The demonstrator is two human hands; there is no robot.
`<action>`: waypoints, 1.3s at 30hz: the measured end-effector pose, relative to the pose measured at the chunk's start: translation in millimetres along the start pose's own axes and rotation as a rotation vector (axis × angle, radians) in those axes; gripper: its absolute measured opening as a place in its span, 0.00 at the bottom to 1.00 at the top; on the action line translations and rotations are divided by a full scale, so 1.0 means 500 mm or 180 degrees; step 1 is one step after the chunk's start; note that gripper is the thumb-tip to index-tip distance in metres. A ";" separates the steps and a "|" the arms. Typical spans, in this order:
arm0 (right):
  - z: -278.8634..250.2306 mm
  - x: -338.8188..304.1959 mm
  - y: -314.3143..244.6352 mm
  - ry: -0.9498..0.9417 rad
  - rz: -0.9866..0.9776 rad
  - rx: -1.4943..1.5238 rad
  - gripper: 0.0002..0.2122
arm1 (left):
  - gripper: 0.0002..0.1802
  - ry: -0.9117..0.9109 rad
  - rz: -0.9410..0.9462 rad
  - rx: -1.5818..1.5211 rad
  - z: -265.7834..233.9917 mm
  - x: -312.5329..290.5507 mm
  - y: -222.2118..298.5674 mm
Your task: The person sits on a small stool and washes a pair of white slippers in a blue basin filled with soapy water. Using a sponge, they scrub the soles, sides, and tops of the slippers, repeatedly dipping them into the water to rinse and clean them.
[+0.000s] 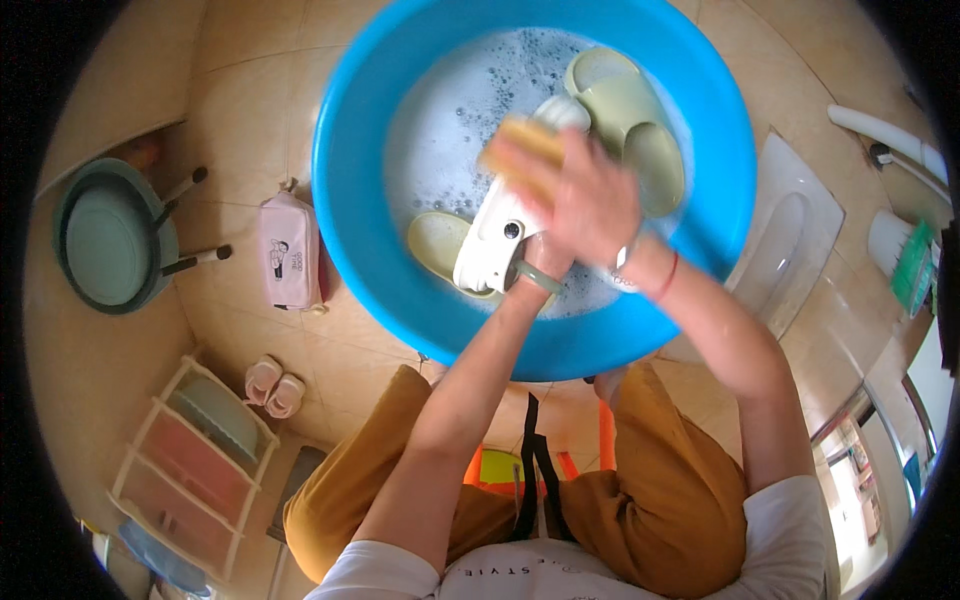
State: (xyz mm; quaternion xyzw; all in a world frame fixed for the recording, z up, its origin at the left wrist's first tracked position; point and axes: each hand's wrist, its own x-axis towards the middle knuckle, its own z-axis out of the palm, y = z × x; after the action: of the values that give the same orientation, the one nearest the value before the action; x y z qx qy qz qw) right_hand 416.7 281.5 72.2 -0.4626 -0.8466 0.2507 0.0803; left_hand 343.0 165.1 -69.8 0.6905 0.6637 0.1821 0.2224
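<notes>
A big blue basin [352,260] of soapy water stands before me. Over it, my left hand [548,258], with a green bangle at its wrist, is closed on a white clog [490,240] that has a dark round stud; the fingers are mostly hidden. My right hand [595,205], smeared by motion, grips a yellow-brown block [525,150] against the clog's upper side. The block is too blurred to tell whether it is a brush or a sponge. Pale green footwear [655,165] lies at the basin's right side, and another pale green piece [437,238] sits partly beneath the white clog.
Left of the basin are a pink pouch [290,250], nested green basins [115,235] and pink shoes [274,387]. A white rack [195,460] stands at lower left. To the right, a white squat toilet [785,235] is set in the tiled floor [245,110].
</notes>
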 end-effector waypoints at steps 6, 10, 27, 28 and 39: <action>0.027 0.220 0.143 -0.0471 -0.0146 -0.1168 0.17 | 0.21 0.0334 -0.1490 -0.2893 -0.116 0.012 0.021; 0.088 0.219 0.191 -0.0993 -0.0214 -0.0851 0.19 | 0.18 0.0281 -0.1155 -0.1556 -0.149 0.016 0.039; 0.037 0.131 0.076 0.0298 0.0583 -0.0175 0.17 | 0.26 0.0129 -0.1821 -0.3083 -0.079 0.044 -0.002; 0.042 0.134 0.089 0.0320 0.0648 -0.0255 0.18 | 0.28 0.0073 -0.1761 -0.3125 -0.065 0.043 -0.005; 0.050 0.058 0.057 0.0023 0.0504 0.0125 0.19 | 0.32 -0.0050 -0.1741 -0.2963 -0.049 0.029 -0.041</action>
State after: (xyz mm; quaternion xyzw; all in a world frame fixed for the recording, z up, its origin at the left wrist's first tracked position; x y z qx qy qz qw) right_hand 412.5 309.4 33.6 -0.5274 -0.8019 0.2711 0.0722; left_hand 313.4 181.3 -61.4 0.3222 0.6667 0.3872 0.5493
